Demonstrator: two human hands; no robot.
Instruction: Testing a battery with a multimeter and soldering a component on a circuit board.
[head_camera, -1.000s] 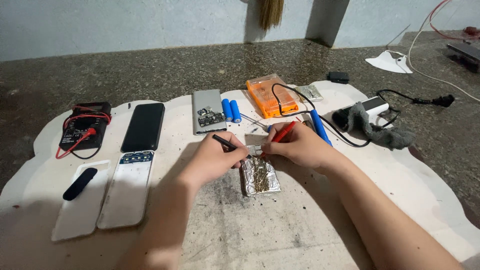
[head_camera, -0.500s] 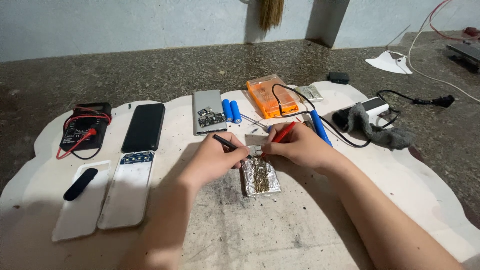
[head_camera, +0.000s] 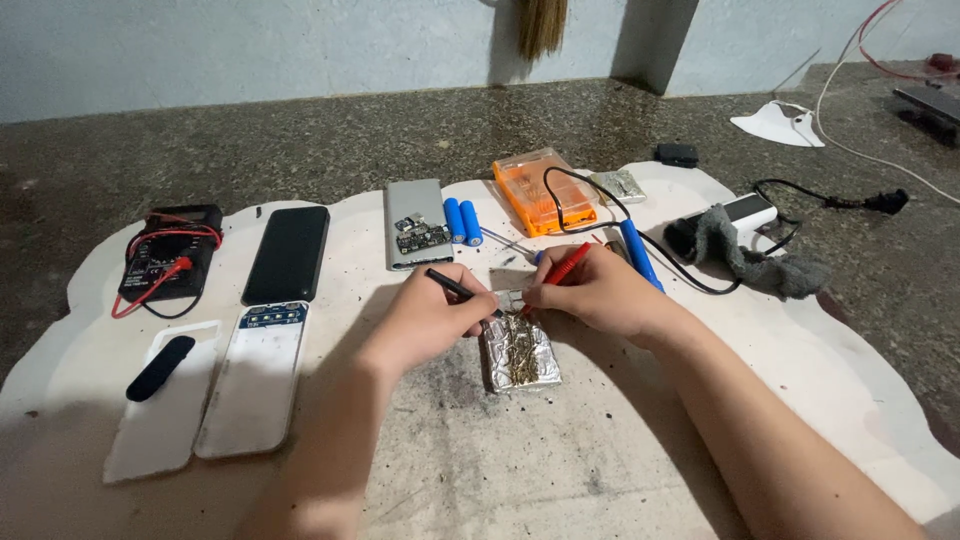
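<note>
left hand (head_camera: 430, 318) pinches a black probe (head_camera: 455, 287), right hand (head_camera: 590, 292) a red probe (head_camera: 565, 265), above foil tray (head_camera: 518, 353).

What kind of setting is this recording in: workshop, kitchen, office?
Probably an improvised electronics repair spot on a stone floor. A multimeter lies at the left, a power bank is open beside loose blue cells, and the left hand and right hand hold black and red probes.

Crinkled shiny foil tray (head_camera: 520, 352), glossy black phone (head_camera: 288, 254), seemingly plastic orange case (head_camera: 545, 192).
</note>
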